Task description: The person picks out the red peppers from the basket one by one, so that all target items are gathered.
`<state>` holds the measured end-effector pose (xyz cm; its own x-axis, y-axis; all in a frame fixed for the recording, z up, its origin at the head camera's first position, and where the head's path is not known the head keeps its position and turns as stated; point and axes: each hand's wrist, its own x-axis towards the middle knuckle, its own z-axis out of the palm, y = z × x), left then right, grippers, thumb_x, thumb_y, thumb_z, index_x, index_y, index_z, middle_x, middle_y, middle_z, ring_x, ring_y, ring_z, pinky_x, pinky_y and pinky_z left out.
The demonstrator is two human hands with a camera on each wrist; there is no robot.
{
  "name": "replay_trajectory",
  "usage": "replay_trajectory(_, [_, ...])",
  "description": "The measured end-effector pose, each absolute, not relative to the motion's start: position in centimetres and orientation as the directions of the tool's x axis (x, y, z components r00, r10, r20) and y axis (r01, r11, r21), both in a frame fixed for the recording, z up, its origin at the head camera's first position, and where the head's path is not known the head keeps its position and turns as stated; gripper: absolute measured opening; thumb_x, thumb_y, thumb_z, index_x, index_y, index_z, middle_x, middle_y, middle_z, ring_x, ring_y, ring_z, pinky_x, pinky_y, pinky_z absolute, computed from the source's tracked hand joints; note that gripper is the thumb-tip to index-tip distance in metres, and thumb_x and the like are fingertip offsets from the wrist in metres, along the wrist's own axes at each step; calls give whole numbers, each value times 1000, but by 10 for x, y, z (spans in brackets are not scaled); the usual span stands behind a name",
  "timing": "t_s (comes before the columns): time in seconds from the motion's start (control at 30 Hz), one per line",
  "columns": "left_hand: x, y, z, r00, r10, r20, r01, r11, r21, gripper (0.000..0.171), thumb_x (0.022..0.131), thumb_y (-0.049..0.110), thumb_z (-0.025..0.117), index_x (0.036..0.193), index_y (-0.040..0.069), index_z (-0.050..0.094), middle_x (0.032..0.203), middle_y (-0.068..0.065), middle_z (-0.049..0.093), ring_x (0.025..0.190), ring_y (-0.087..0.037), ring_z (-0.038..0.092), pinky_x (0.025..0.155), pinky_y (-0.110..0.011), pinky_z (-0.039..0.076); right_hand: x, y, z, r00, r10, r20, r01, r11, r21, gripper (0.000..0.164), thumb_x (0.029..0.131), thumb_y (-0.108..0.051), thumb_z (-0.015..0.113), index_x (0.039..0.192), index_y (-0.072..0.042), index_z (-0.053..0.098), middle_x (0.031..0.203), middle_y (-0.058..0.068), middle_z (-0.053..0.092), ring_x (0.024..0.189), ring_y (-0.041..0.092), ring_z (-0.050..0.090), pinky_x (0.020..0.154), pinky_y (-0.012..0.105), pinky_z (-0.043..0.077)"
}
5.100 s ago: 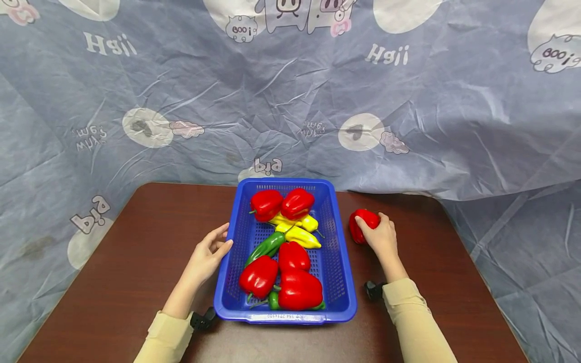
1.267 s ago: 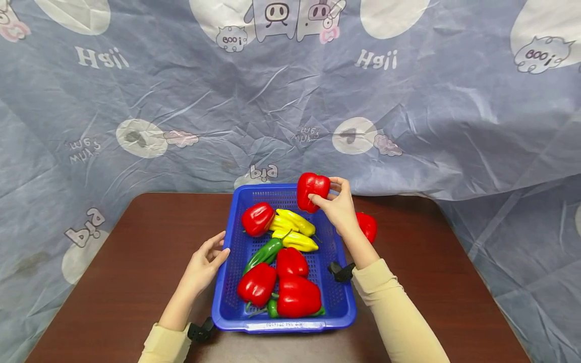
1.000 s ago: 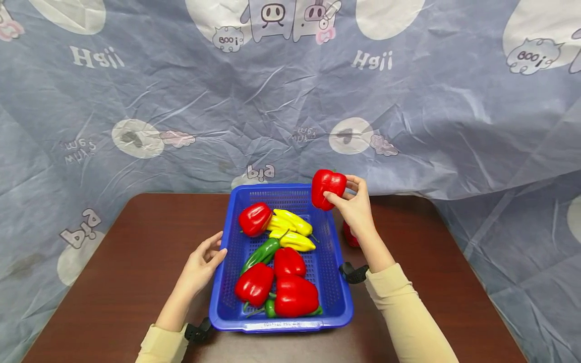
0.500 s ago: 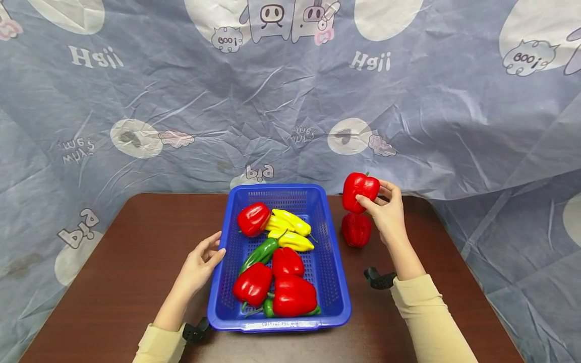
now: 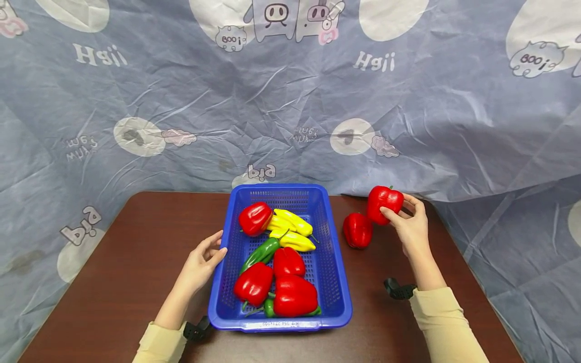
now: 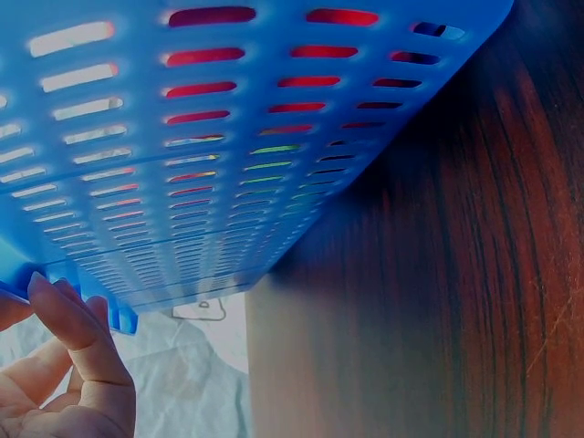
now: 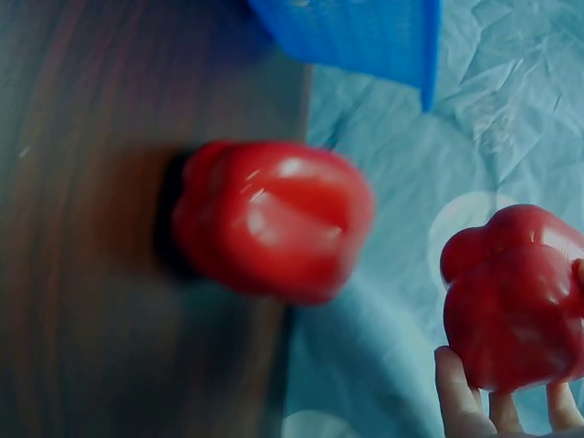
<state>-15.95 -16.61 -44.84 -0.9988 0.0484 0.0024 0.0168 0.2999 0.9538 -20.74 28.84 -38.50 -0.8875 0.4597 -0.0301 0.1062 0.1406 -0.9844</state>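
Note:
My right hand (image 5: 412, 229) grips a red bell pepper (image 5: 382, 202) above the right side of the table; the right wrist view shows fingers along this held pepper (image 7: 511, 301). Close by, a second red bell pepper (image 5: 357, 230) lies on the table between the held one and the blue basket (image 5: 317, 323). My left hand (image 5: 201, 262) holds the basket's left rim, thumb near the top edge. Inside the basket lie several red bell peppers (image 5: 295, 296), yellow peppers (image 5: 296, 240) and a long green pepper (image 5: 260, 254). Another green one is partly hidden under red ones.
A dark brown wooden table (image 5: 136, 252) bears the basket near its middle. Behind and beside it hangs a wrinkled grey-blue cloth (image 5: 218, 101) with printed cartoons. A black wrist device (image 5: 399, 289) sits by my right sleeve.
My right hand first set one red pepper down right of the basket. It then lifted another from the basket's back and carried it right, past the first. The left hand stays on the rim.

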Motion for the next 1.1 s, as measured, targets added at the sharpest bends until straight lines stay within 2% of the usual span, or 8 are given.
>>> replay_trajectory(0.23, [-159,-166,-448,-999,41,7,19,294,955,51,97,10,61,145,3,45,128,-24,57,84,2,60,73,-17,51,-205,310,-411,-861,506,-48,159,179,-971,68,85,-14,76,144,-16,40,139,6,44,96,5,53,67,9,50])
replay_trajectory(0.7, [-159,-166,-449,-999,46,26,38,305,952,51,97,9,62,144,2,46,128,-24,57,83,1,61,72,-17,52,-200,331,-450,-879,467,-99,243,260,-935,73,91,-19,70,152,-8,31,150,16,40,118,23,50,67,4,46])
replay_trajectory(0.93, [-158,-166,-448,-999,41,19,31,301,953,51,97,9,62,144,1,46,127,-24,57,82,1,60,71,-17,52,-200,335,-459,-897,419,-143,273,268,-924,75,93,-22,69,154,-8,28,150,18,40,106,9,50,68,4,47])
replay_trajectory(1.1, [-158,-166,-448,-999,43,21,33,297,954,51,97,9,62,144,1,46,128,-24,56,83,1,60,72,-17,52,-201,338,-465,-912,373,-169,289,293,-911,77,95,-25,66,156,-6,24,152,23,39,120,23,47,68,2,44])
